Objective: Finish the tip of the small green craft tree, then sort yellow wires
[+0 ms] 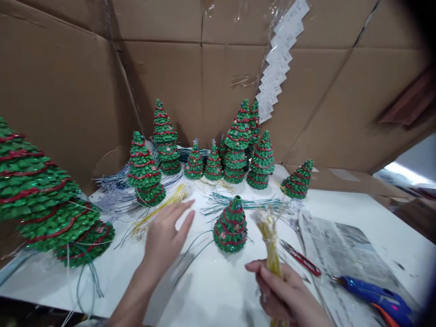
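Observation:
In my right hand [286, 290] is a bundle of yellow wires [271, 245], gripped upright with its frayed pale ends pointing up. My left hand [165, 236] hovers over the white table, thumb and fingers apart, with nothing in it. A second bunch of yellow wires [158, 211] lies just behind that hand. Between my hands stands a small green Christmas tree [230, 227] with red garland and an open top, touched by neither hand. Dark thin wires stick out from its left side. Behind it lies a bundle of green wires [248, 203].
Several decorated trees stand at the back, such as a tall tree [236, 141]. Large trees [37, 181] lean at the left. On the right are red-handled snips [301, 259], a blue glue gun [374, 293] and newspaper [354, 245]. Cardboard walls [170, 68] enclose the table [200, 290].

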{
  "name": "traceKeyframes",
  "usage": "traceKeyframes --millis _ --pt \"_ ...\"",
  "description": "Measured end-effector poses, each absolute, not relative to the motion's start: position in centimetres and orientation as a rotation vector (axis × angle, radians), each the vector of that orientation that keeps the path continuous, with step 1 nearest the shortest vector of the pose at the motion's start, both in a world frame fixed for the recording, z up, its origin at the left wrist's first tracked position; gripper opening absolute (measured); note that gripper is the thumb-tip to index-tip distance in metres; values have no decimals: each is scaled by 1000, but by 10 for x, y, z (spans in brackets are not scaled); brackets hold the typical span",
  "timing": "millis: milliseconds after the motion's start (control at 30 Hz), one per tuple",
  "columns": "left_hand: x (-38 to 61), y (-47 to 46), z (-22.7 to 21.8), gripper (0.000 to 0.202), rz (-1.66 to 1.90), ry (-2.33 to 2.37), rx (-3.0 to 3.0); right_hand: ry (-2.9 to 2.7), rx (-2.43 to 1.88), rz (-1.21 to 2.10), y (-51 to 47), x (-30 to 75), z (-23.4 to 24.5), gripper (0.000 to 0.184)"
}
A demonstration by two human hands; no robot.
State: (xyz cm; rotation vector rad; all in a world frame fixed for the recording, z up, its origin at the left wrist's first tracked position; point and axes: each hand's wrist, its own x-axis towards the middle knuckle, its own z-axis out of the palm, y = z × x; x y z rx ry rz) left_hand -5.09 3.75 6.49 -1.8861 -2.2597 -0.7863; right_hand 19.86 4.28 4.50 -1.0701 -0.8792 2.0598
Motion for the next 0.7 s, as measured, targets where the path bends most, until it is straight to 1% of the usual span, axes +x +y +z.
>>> traceKeyframes --millis 67,133,200,267,333,433,467,500,600,667,700 --pt "-21 30 73 41 -944 -2136 -2122 -866 -995 2115 41 186 46 58" --pt "3 26 78 34 -1484 -1911 -2378 -871 -933 2153 41 179 46 59" --pt "20 27 81 24 -1816 -1752 -2314 -876 -904 2178 41 174 45 57" --pt "29 31 83 17 -1956 -1686 -2131 -876 -906 2179 42 171 43 59" --pt "34 36 87 19 -2023 -1655 -2000 -880 -923 2151 44 169 40 64" --pt "38 43 95 35 -2088 -1699 -2016 -905 -941 2117 48 168 36 65" --pt "40 45 99 37 -2086 -1742 -2062 -917 -941 2114 49 167 35 64" --pt "41 46 101 36 -2057 -1790 -2127 -927 -938 2113 50 167 33 63" --pt "44 48 108 13 -1836 -1810 -2343 -949 -920 2100 52 166 30 61" --pt "42 49 111 23 -1687 -1737 -2435 -968 -903 2094 52 167 27 59" --pt "39 49 112 28 -1669 -1720 -2441 -977 -898 2092 52 169 26 58"
